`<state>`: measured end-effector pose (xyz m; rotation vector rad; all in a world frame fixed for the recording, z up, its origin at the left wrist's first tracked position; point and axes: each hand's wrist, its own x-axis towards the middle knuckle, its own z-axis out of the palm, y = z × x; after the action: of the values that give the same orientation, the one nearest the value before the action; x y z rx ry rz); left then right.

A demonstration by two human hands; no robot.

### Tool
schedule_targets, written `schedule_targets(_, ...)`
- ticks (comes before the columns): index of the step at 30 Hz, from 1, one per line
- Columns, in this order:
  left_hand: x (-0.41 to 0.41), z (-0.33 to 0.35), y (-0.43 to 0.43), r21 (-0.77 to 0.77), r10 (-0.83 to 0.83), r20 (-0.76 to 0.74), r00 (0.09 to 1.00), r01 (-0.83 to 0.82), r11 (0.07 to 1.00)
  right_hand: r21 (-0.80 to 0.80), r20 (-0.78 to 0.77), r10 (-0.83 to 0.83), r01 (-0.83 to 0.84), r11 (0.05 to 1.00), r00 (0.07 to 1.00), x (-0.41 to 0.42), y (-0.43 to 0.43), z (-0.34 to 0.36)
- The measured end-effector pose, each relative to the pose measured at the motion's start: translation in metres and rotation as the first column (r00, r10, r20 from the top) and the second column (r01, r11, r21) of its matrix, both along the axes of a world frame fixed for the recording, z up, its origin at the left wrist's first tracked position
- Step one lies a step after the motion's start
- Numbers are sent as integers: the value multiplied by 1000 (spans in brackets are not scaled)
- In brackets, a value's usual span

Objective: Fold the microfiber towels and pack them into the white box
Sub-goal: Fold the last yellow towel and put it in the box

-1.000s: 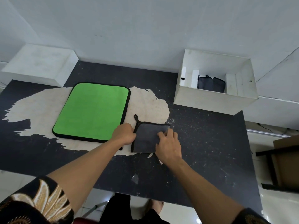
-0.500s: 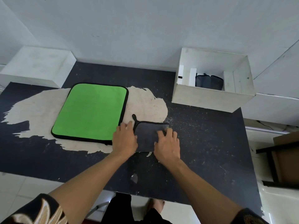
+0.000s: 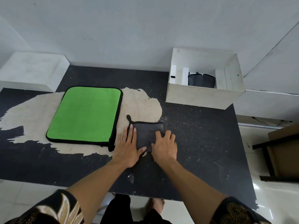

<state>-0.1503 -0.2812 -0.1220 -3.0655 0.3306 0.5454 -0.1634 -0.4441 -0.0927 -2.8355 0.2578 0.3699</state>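
Flat and unclenched, the left grip (image 3: 127,147) is pressing on the left edge of the folded grey towel (image 3: 146,135), fingers straight and thumb reaching across its near corner. The right grip (image 3: 165,146) is bearing down on the towel's right half with fingers only slightly bent. Neither is closing round the cloth, and both seem to be smoothing the fold so the small packet is not springing open before it is lifted. The grey towel is lying on the dark worktop (image 3: 202,143) just ahead of the person's forearms, its black hanging loop (image 3: 128,117) sticking out from its far left corner, and a pale worn patch (image 3: 142,105) is spreading away from that same corner. Just left of the grey towel, beside the left grip, a green towel (image 3: 85,113) with black edging is lying spread out and unfolded, probably waiting there as the next one to fold. Beyond the grey towel and to its right, well apart from it, the white box (image 3: 202,97) is standing open-topped, and what look like two dark folded towels (image 3: 201,80) are standing upright inside it, which suggests the packing is being done on edge, in a row. By my judgement the task is running about midway: this towel is needing only a lift into the box, the green one a full fold.
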Motion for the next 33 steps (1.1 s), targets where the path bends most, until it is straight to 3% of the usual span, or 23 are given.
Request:
schedule_targets(4,-10,16,-4,-89,139,131,982,-128,988,245,-35,-189,191,950,981,4,-5,6)
schedule_targets(7,-14,25,-4,-166,271,155,950,-245,955,423,-145,-368,394,816,918,11,-18,5)
schedule_targets(10,-11,29,-8,-252,302,70,951,-276,928,441,-272,-385,470,764,882,17,-31,7)
schedule_targets(15,-10,40,-32,-292,202,41,979,-182,939,425,-325,-461,564,708,825,9,-62,15)
schedule_targets(19,-9,40,-58,-231,128,108,986,-100,968,357,-327,-487,583,730,810,-2,-87,19)
schedule_targets(21,-3,46,-78,-303,126,120,985,-85,949,358,-342,-482,586,727,807,-4,-93,19)
schedule_targets(23,9,54,-103,-394,178,21,984,-156,906,360,-365,-456,574,735,812,-3,-94,19)
schedule_targets(26,28,60,-137,-367,214,-169,962,-263,892,335,-359,-432,547,767,827,-2,-91,19)
schedule_targets(33,57,69,-176,-200,266,-276,924,-326,924,417,-220,-343,406,813,913,-9,-83,23)
